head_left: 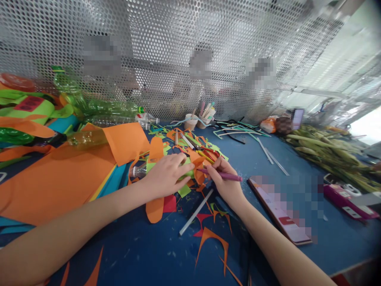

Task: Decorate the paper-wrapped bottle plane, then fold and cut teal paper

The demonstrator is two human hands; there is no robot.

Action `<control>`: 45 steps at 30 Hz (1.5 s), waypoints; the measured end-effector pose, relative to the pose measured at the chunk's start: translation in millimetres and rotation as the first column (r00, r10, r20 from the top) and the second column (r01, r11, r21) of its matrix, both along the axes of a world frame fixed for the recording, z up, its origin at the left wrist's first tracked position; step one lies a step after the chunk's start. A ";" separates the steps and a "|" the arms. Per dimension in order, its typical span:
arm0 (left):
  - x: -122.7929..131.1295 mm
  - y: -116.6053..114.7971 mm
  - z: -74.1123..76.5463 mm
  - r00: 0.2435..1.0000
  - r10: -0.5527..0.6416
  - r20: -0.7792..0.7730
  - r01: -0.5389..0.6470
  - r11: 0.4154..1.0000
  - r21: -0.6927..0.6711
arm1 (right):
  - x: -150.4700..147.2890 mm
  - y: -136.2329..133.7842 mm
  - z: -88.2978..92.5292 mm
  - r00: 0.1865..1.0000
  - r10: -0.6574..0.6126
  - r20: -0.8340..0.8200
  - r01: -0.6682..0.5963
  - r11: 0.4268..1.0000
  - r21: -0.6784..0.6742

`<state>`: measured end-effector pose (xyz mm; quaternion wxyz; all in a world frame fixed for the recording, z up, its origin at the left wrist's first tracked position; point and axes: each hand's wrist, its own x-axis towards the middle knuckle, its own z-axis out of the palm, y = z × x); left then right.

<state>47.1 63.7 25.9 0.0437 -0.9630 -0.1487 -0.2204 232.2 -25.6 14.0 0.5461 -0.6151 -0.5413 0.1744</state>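
Observation:
A plastic bottle [139, 171] wrapped in green paper lies on its side, its neck pointing left. My left hand [166, 174] is laid over the wrapped body and grips it. A long orange paper strip [155, 212] with rounded ends crosses the bottle like wings. At the bottle's right end is an orange paper piece [200, 173]. My right hand [228, 188] pinches a purple marker [232, 176], its tip close to that orange piece. The fingers of my left hand partly cover the bottle.
Orange paper sheets [59, 178] and plastic bottles [113, 108] lie at left. Paper scraps [212, 238] and a white stick [196, 212] lie in front. Cups of markers [206, 117] stand behind. A phone [276, 206], a purple box [347, 200] and dried husks [315, 149] are at right.

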 end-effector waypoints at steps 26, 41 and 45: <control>-0.4 0.0 0.0 1.000 0.000 -0.015 0.000 1.000 -0.010 | -0.4 -0.1 1.6 1.000 0.005 -0.003 -0.005 1.000 0.009; -0.1 0.9 -1.2 1.000 -0.007 -0.001 0.007 1.000 -0.009 | 1.5 -0.7 -1.0 1.000 -0.005 0.019 0.005 1.000 -0.013; -0.3 0.6 -0.6 1.000 -0.005 0.003 0.005 1.000 -0.020 | -1.1 -2.9 5.9 0.992 0.034 -0.124 -0.033 0.999 0.010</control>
